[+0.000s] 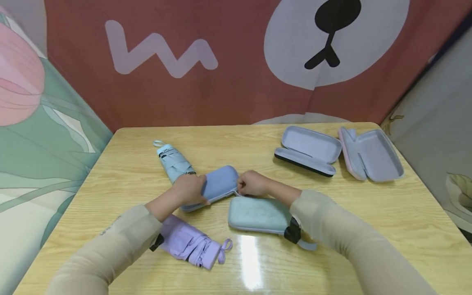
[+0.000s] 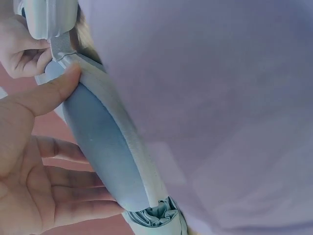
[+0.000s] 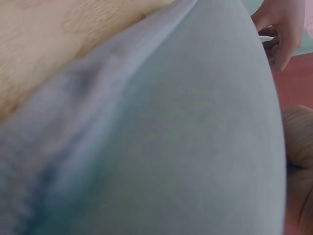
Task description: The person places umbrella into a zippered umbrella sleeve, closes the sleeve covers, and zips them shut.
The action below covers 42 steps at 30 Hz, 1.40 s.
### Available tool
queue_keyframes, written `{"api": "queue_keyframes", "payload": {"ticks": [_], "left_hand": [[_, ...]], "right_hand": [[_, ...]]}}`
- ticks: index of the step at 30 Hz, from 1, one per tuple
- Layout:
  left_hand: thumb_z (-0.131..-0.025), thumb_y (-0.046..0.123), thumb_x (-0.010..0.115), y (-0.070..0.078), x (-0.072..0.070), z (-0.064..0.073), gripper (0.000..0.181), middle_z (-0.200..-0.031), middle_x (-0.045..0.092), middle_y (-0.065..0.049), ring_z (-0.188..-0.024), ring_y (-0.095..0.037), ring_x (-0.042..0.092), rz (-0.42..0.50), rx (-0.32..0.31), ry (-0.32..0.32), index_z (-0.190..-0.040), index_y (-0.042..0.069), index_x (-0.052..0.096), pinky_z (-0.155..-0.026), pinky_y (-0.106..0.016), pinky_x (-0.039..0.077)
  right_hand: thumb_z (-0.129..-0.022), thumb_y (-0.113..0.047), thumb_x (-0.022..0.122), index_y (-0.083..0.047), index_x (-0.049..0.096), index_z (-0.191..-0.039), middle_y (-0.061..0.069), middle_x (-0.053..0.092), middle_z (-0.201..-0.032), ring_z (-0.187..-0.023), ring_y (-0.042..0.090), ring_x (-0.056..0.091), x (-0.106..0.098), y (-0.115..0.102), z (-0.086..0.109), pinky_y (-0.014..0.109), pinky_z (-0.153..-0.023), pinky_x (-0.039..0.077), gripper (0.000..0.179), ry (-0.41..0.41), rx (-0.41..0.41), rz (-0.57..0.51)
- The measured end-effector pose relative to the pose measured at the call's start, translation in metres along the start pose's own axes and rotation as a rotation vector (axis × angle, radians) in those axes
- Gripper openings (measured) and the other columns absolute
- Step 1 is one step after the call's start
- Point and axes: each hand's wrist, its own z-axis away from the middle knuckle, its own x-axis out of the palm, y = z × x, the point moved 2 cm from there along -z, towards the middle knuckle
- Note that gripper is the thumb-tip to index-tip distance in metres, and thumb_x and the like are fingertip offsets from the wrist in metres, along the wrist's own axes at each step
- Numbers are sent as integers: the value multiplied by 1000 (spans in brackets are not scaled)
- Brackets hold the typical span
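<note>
A blue zip case (image 1: 222, 180) lies aslant at the table's middle, closed. My left hand (image 1: 189, 189) grips its left part, thumb along the near edge and fingers on the far side, as the left wrist view shows. At the case's right end my right hand (image 1: 252, 183) has curled fingers, pinching by the short grey strap (image 2: 61, 46); the fingertips are partly hidden. Just below that hand lies a closed pale green case (image 1: 258, 214), which fills much of the right wrist view. A folded light blue umbrella (image 1: 173, 161) touches or nearly touches the left hand.
A folded purple umbrella (image 1: 191, 241) lies near the left forearm and covers much of the left wrist view. Two cases stand open at the back right: a grey-lined one with a black underside (image 1: 309, 149) and a pink-edged one (image 1: 377, 155). Curtains border the wooden table (image 1: 121, 164).
</note>
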Motion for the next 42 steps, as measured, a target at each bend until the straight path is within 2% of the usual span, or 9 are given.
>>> {"api": "queue_keyframes", "payload": {"ticks": [4,7,11,14,20,24,32,37,42], "left_hand": [[-73,50,60,-7,-1,0,66,-99,57,-18,-88,-31,54,70,-18,-32,-114,-1,49,-69,-42,45],[-79,47,54,-16,-3,0,65,-112,52,-19,-100,-33,50,186,-39,-35,-121,-2,45,-79,-44,41],[-83,42,50,-30,-2,0,60,-117,49,-20,-106,-36,44,337,-69,0,-121,-4,45,-85,-46,36],[-85,39,49,-40,-1,0,58,-116,49,-22,-106,-37,44,399,-110,30,-121,-6,45,-85,-47,36],[-85,33,48,-52,-5,-2,51,-107,54,-23,-98,-36,49,385,-169,116,-117,-7,48,-78,-46,40],[-86,33,47,-57,-8,-5,51,-109,50,-27,-101,-40,45,342,-195,144,-114,-9,49,-80,-47,38],[-86,38,46,-69,-4,-14,63,-120,35,-35,-111,-47,30,289,-281,88,-119,-15,38,-87,-51,31],[-86,39,43,-74,-8,-17,60,-112,45,-32,-97,-41,47,319,-368,42,-115,-14,43,-71,-46,43],[-85,39,39,-79,-12,-22,52,-100,55,-24,-83,-31,54,329,-438,17,-97,-8,58,-56,-38,45]], "right_hand": [[-75,-2,60,-6,60,-68,-5,55,-66,-62,5,45,-1,2,3,19,-59,40,9,-5,5,-10],[-77,-6,61,-6,60,-70,-5,53,-66,-62,5,45,-3,1,6,19,-59,39,7,-25,6,-12],[-80,-11,60,-7,60,-76,-5,55,-69,-65,7,49,-11,4,11,21,-61,41,5,-52,46,-5],[-82,-14,58,-7,61,-82,-3,58,-74,-69,8,51,-20,11,17,23,-63,42,7,-32,83,11],[-85,-17,54,-2,59,-97,4,60,-84,-76,18,55,-47,25,31,29,-64,44,20,71,164,-48],[-87,-16,52,-1,57,-102,6,59,-90,-82,21,55,-66,32,43,32,-66,45,22,158,188,-80],[-87,-18,51,-1,53,-110,15,55,-103,-96,27,49,-100,58,66,40,-78,41,28,297,271,-26],[-87,-16,51,5,43,-121,23,45,-118,-107,36,40,-114,75,79,47,-84,35,40,311,320,34],[-87,-22,51,5,30,-130,27,29,-129,-116,42,26,-124,92,87,53,-88,28,55,331,425,48]]}}
